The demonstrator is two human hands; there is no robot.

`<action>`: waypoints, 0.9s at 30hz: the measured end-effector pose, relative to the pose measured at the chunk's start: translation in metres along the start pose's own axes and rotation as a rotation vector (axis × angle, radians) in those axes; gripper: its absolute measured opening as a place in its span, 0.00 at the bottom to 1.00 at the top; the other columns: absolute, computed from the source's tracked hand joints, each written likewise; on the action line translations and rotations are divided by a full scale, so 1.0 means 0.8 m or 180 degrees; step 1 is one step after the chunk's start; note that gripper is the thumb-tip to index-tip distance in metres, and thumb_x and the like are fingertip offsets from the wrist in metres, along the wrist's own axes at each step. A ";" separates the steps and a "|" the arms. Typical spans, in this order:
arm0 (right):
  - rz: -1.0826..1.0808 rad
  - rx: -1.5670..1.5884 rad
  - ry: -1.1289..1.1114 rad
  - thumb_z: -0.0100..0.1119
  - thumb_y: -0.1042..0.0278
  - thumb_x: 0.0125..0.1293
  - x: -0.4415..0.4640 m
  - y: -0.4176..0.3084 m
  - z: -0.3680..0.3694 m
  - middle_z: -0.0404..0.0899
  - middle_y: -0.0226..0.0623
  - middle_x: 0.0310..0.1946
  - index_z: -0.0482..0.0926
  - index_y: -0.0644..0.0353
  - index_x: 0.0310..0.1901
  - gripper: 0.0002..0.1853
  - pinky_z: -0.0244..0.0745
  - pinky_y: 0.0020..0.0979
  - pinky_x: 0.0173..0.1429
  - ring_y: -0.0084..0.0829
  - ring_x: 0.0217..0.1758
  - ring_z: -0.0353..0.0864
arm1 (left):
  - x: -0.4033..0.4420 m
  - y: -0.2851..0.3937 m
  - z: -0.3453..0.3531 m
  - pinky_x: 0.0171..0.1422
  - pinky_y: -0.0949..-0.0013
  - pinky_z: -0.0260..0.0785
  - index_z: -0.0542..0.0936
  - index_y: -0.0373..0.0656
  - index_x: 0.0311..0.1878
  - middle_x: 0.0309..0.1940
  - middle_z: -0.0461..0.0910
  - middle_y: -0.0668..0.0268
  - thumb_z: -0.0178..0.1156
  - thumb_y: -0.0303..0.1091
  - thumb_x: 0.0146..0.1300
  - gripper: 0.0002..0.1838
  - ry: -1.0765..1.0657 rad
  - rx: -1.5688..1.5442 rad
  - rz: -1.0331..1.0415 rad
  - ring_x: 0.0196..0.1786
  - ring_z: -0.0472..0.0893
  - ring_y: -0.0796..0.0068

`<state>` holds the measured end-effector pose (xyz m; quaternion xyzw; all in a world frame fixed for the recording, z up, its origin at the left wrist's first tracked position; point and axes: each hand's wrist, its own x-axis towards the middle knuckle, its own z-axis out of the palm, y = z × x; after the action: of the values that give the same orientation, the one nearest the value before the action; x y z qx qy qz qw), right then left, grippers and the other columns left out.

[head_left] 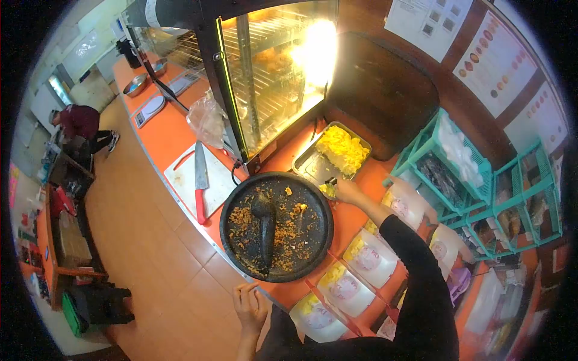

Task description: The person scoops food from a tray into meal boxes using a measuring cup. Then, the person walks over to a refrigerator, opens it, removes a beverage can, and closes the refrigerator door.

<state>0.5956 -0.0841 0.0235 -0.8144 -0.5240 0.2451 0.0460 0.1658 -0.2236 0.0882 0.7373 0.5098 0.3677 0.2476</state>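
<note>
My right hand [347, 191] is closed on a small utensil with a dark handle, seemingly a spoon [329, 188], with some yellow food on it. It is just in front of a metal tray [308, 165] that holds a heap of chopped yellow food [343, 148]. Below my left hand's side of the counter edge hangs nothing; my left hand [250, 308] is empty, its fingers loosely bent and apart. Near it stands a wide stone mortar [301, 265] with brown crumbs inside and a dark pestle [265, 231] lying across them.
Several white paper boxes [368, 259] with yellow food line the counter at right. A red-handled knife [200, 180] lies on a white cutting board [180, 174]. Behind are a lit glass warmer [271, 78], a scale [149, 111] and teal baskets [463, 159]. Another person [81, 123] bends far left.
</note>
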 end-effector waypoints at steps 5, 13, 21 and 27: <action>-0.0768 -0.0085 0.0377 0.52 0.61 0.65 0.001 -0.009 0.009 0.82 0.50 0.32 0.67 0.55 0.56 0.19 0.76 0.50 0.38 0.51 0.35 0.83 | 0.000 0.003 -0.006 0.46 0.60 0.69 0.77 0.36 0.41 0.36 0.72 0.55 0.54 0.17 0.55 0.10 0.0019 0.0031 -0.0012 0.42 0.74 0.56; -0.1517 -0.1531 0.0392 0.58 0.60 0.59 -0.005 0.009 -0.040 0.82 0.41 0.28 0.77 0.42 0.52 0.18 0.74 0.45 0.33 0.46 0.31 0.82 | -0.012 -0.014 -0.006 0.44 0.61 0.69 0.77 0.37 0.40 0.36 0.73 0.55 0.54 0.17 0.54 0.11 -0.0040 0.0207 0.0008 0.40 0.74 0.57; -0.1489 -0.1252 0.0779 0.57 0.58 0.60 0.002 0.060 -0.036 0.82 0.41 0.28 0.78 0.38 0.49 0.14 0.76 0.45 0.33 0.46 0.32 0.82 | -0.011 -0.003 -0.008 0.45 0.59 0.68 0.77 0.38 0.41 0.35 0.74 0.57 0.56 0.18 0.54 0.11 -0.0063 0.0254 0.0032 0.41 0.75 0.56; -0.1201 -0.1231 0.0298 0.54 0.53 0.63 -0.003 0.036 -0.037 0.83 0.43 0.32 0.75 0.39 0.51 0.15 0.77 0.47 0.37 0.47 0.35 0.83 | -0.018 -0.010 -0.019 0.45 0.60 0.69 0.79 0.42 0.44 0.36 0.75 0.59 0.59 0.22 0.54 0.13 -0.0040 0.0491 0.0038 0.40 0.76 0.58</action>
<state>0.6316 -0.0938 0.0407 -0.7064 -0.7008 0.0897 -0.0413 0.1462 -0.2346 0.0870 0.7595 0.5307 0.3241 0.1911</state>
